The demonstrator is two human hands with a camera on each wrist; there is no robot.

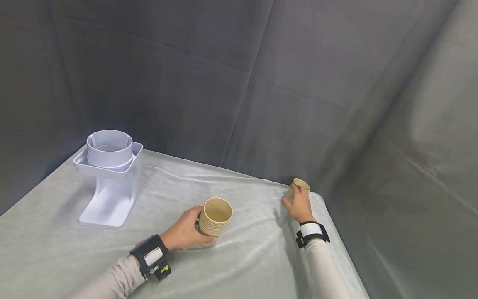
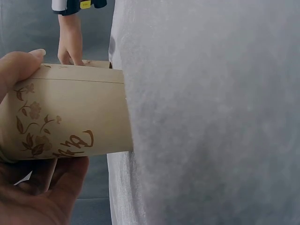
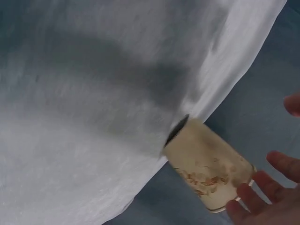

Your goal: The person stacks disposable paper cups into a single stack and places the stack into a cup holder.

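A stack of beige paper cups (image 1: 215,224) is in the grip of my left hand (image 1: 186,230), thumb on the near side. In the left wrist view the stack (image 2: 75,112) shows a brown flower print and lettering, its lower end close to the cloth. At the far right corner of the table is a single paper cup (image 1: 301,184). My right hand (image 1: 298,205) is at this cup. In the right wrist view its fingers (image 3: 253,199) are spread around the rim end of the cup (image 3: 208,164), the thumb apart from it; whether the fingertips touch is unclear.
A white plastic stand (image 1: 108,199) with a round white container (image 1: 110,155) on top stands at the left. Pale, wrinkled cloth (image 1: 175,274) covers the table. Its back and right edges lie close to the single cup, with grey curtains (image 1: 168,83) behind.
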